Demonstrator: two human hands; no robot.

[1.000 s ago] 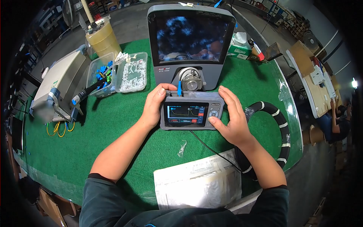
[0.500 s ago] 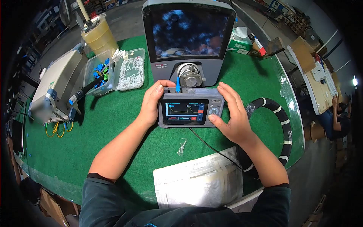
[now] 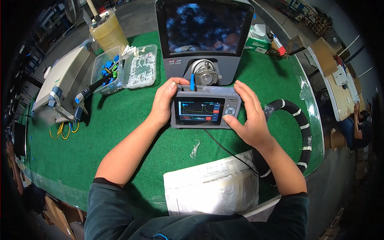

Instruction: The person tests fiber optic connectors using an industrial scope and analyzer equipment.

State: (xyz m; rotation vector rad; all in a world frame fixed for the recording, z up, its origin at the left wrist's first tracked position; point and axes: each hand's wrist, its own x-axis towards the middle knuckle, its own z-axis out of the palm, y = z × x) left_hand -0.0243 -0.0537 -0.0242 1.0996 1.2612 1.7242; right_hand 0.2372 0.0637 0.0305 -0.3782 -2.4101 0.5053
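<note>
A grey handheld mini OTDR [image 3: 176, 114] stands tilted towards me, its lit screen showing a green trace with peaks. My left hand [image 3: 166, 100] is closed around its left side, fingers over the top edge. Gripping the right side is my right hand [image 3: 252, 116], thumb at the lower edge of the round button pad [image 3: 229, 111]. A blue fibre connector [image 3: 192, 82] is plugged into the top. From below the tester a black cable [image 3: 224, 149] runs right towards the black coil. Just behind stands a large grey inspection machine [image 3: 176, 70] with a dark screen and a round metal fixture [image 3: 206, 78].
Clear tubs hold white caps [image 3: 141, 68] and blue and green connectors [image 3: 110, 72]. A white instrument case [image 3: 60, 86] stands left, a yellow container [image 3: 109, 34] behind it. A wrapped black coil [image 3: 306, 138] lies right, a plastic-covered sheet [image 3: 180, 188] in front. Another person [image 3: 356, 124] sits far right.
The view has shifted slightly, so the table items sit a little to the right. Both hands keep their hold on the OTDR, and the right thumb stays by the button pad.
</note>
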